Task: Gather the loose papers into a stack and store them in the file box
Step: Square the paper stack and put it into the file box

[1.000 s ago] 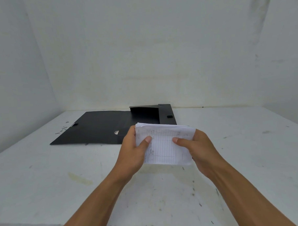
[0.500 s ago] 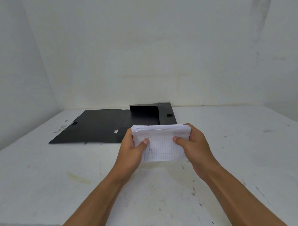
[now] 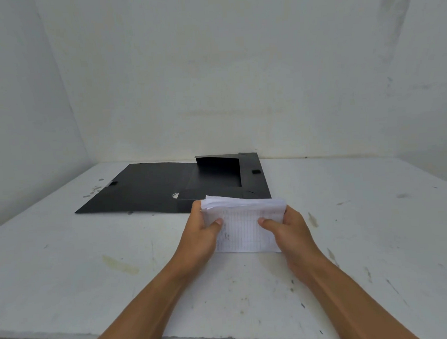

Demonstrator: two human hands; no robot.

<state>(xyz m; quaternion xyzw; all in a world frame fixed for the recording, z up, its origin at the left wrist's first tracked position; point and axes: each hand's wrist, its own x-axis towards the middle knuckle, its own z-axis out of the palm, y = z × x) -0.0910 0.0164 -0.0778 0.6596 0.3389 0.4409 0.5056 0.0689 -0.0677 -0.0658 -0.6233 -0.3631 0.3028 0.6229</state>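
Paper stack upright on table — left hand, right hand clamping its sides.

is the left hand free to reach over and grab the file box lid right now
Probably not yet. The left hand is clamped on the paper stack, sharing it with the right hand. The open file box lies just beyond on the table, with nothing between.

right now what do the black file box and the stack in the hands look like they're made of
Black file box: looks like thin matte plastic sheet, maybe coated card; it lies unfolded flat with crisp creases and a dull sheen.
White stack of sheets: paper, matte, with faint ruled lines and thin, uneven edges on top, held by the left hand and right hand.
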